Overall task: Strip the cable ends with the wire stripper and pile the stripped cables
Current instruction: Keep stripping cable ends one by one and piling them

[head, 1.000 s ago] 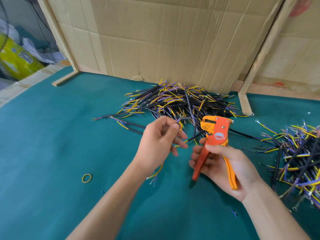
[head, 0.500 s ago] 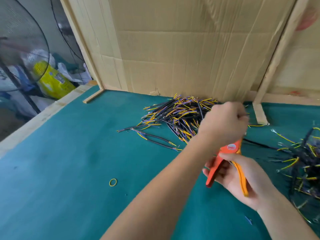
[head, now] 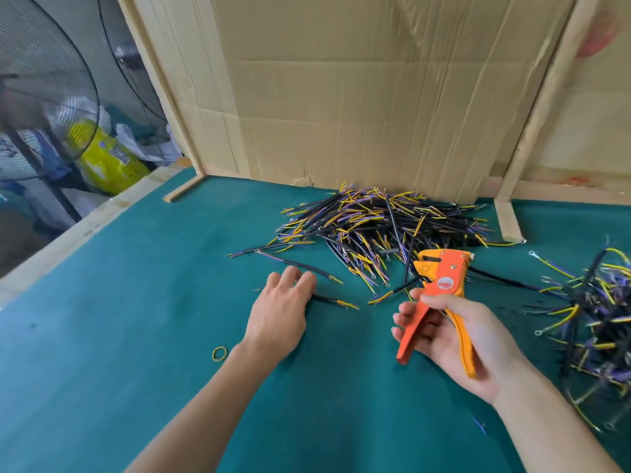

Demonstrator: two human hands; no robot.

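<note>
My right hand [head: 454, 339] grips the orange wire stripper [head: 440, 295] by its handles, jaws pointing up and left. My left hand [head: 278, 312] lies flat over the green mat with fingers straight, holding nothing, its fingertips at a loose black cable [head: 333, 301] with yellow and purple ends. A big pile of black cables [head: 379, 230] lies against the cardboard wall behind. A second heap of cables [head: 594, 322] spreads at the right edge of the mat.
A cardboard wall [head: 358, 97] with wooden posts closes off the back. A yellow rubber band [head: 219, 353] lies on the green mat [head: 119, 319] near my left wrist. Beyond the table's left wooden edge stand a fan [head: 41, 97] and bags.
My left hand reached to the back pile, let go of the cable it held, and came back down flat on the mat at the left. The stripper stayed in my right hand.
</note>
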